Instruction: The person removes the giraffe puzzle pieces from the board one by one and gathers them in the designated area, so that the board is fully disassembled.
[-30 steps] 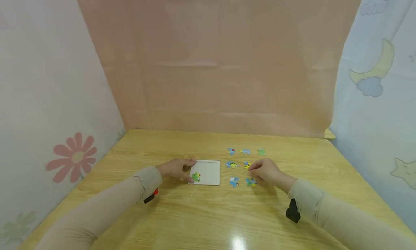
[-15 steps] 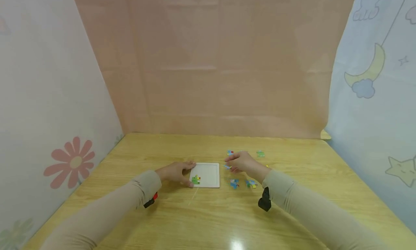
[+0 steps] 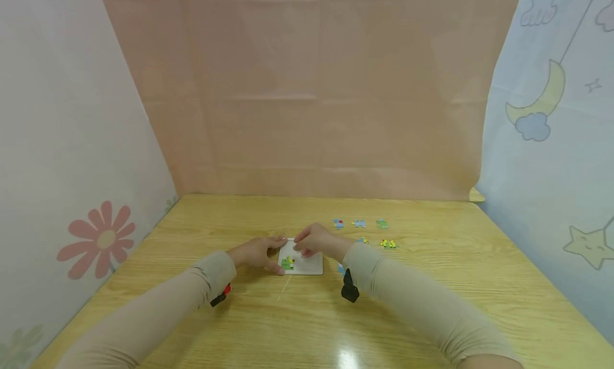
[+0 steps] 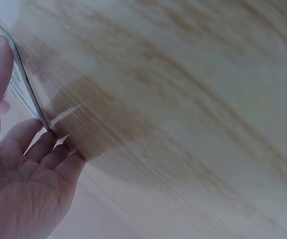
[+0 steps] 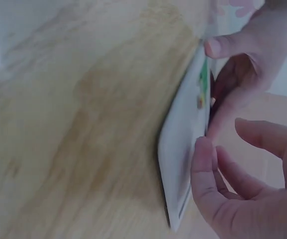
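A shallow white puzzle tray (image 3: 309, 267) lies on the table with one green jigsaw piece (image 3: 287, 263) in its near left corner. My left hand (image 3: 254, 253) holds the tray's left side, its thumb at the near corner. Over the tray's right part hovers my right hand (image 3: 322, 242), fingers bent and pointing left. In the right wrist view the right thumb (image 5: 203, 154) is close to the tray face, and one finger (image 5: 260, 134) stands apart from it. No piece shows between these fingers, though the space behind the thumb is hidden.
Right of the tray lie several loose jigsaw pieces, among them a blue one with a red spot (image 3: 338, 224), a green one (image 3: 381, 223) and a yellow-green one (image 3: 389, 244). My right sleeve (image 3: 408, 289) covers part of their layout. A pink sheet (image 3: 307, 118) stands behind the table.
My right hand has moved left from the loose pieces to above the tray. The yellow-green piece has come into sight. My left hand keeps its place on the tray.
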`<state>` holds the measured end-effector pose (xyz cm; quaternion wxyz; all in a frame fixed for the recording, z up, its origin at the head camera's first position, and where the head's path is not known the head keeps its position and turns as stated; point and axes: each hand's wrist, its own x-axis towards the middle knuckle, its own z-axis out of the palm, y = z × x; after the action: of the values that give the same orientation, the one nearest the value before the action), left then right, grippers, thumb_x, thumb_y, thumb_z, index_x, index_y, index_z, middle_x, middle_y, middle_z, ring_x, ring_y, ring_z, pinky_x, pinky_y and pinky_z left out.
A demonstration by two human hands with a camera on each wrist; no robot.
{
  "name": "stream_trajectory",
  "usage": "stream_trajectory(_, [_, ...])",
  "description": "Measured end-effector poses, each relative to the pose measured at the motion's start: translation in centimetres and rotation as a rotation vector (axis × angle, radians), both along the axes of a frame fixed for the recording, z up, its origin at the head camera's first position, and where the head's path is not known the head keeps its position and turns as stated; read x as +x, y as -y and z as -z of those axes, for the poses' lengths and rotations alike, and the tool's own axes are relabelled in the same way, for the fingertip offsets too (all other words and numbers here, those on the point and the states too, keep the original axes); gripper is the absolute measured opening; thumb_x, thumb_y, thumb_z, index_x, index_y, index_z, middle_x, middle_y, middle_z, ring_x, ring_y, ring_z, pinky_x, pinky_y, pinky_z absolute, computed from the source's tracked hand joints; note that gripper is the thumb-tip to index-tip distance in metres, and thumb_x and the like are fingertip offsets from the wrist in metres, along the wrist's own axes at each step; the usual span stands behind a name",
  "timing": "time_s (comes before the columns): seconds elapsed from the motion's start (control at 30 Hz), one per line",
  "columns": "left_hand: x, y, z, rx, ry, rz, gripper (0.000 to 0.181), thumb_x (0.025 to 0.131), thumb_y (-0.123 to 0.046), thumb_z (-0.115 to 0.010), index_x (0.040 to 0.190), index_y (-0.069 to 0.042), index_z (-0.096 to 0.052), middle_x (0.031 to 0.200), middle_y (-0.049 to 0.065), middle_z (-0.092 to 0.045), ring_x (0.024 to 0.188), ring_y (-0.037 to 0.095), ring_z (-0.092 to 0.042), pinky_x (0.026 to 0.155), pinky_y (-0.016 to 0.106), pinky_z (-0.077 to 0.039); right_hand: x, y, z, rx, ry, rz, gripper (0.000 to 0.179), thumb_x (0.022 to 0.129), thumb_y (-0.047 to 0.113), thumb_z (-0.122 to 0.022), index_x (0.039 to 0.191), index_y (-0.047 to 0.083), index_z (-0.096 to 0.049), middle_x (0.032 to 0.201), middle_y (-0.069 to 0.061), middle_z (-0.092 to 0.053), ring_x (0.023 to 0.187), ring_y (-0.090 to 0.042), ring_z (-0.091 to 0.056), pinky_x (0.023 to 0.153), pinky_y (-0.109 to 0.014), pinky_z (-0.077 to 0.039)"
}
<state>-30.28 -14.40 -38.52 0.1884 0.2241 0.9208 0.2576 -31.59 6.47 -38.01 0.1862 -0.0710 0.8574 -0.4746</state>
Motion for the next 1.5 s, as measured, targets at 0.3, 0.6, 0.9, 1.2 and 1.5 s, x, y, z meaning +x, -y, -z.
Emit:
stream_trajectory(0.3, [0.3, 0.0, -0.2, 0.016, 0.002, 0.024, 0.089, 0.077, -0.032, -0.082, 0.151, -0.013, -0.035, 0.16, 0.009, -0.023, 0.148, 0.033, -0.019, 0.119, 0.054, -0.019, 1.5, 1.4, 0.4, 0.137, -0.124, -0.097, 0.017, 0.081, 0.008, -0.077, 0.097, 0.005, -0.074, 0.085, -0.001, -0.066, 0.074, -0.013, -0.058, 0.065, -0.024, -0.053])
stream_trajectory(0.6, [0.7, 0.1, -0.3, 0.042, -0.006, 0.043, 0.09, 0.078, -0.032, -0.081, 0.151, -0.011, -0.033, 0.161, 0.011, -0.019, 0.148, 0.037, -0.018, 0.118, 0.056, -0.021, 2.3, 2.2, 0.4, 0.131, -0.194, -0.188, 0.011, 0.078, 0.005, -0.079, 0.087, 0.006, -0.073, 0.082, 0.0, -0.066, 0.081, -0.013, -0.054, 0.077, -0.029, -0.047])
stream_trajectory(0.9, [0.6, 0.1, -0.2, 0.04, -0.01, 0.041, 0.09, 0.078, -0.032, -0.081, 0.151, -0.012, -0.034, 0.161, 0.01, -0.021, 0.148, 0.036, -0.018, 0.117, 0.056, -0.022, 2.7, 2.5, 0.2, 0.19, -0.209, -0.182, 0.01, 0.076, 0.006, -0.08, 0.083, 0.008, -0.073, 0.079, 0.003, -0.067, 0.078, -0.011, -0.055, 0.077, -0.03, -0.048])
stream_trajectory(1.2, [0.3, 0.2, 0.2, 0.027, -0.013, 0.041, 0.089, 0.077, -0.033, -0.082, 0.15, -0.013, -0.036, 0.161, 0.008, -0.022, 0.148, 0.035, -0.019, 0.118, 0.055, -0.021, 2.6, 2.6, 0.4, 0.141, -0.19, -0.147, 0.01, 0.077, 0.0, -0.076, 0.083, 0.006, -0.072, 0.08, 0.0, -0.065, 0.076, -0.014, -0.054, 0.068, -0.024, -0.045])
stream_trajectory(1.5, [0.2, 0.1, 0.3, -0.001, -0.02, 0.029, 0.088, 0.077, -0.036, -0.081, 0.15, -0.017, -0.037, 0.161, 0.006, -0.022, 0.148, 0.034, -0.02, 0.118, 0.055, -0.022, 2.9, 1.8, -0.7, 0.003, -0.109, -0.05, 0.011, 0.087, -0.002, -0.065, 0.096, -0.001, -0.07, 0.093, -0.006, -0.067, 0.07, -0.013, -0.06, 0.063, -0.023, -0.054])
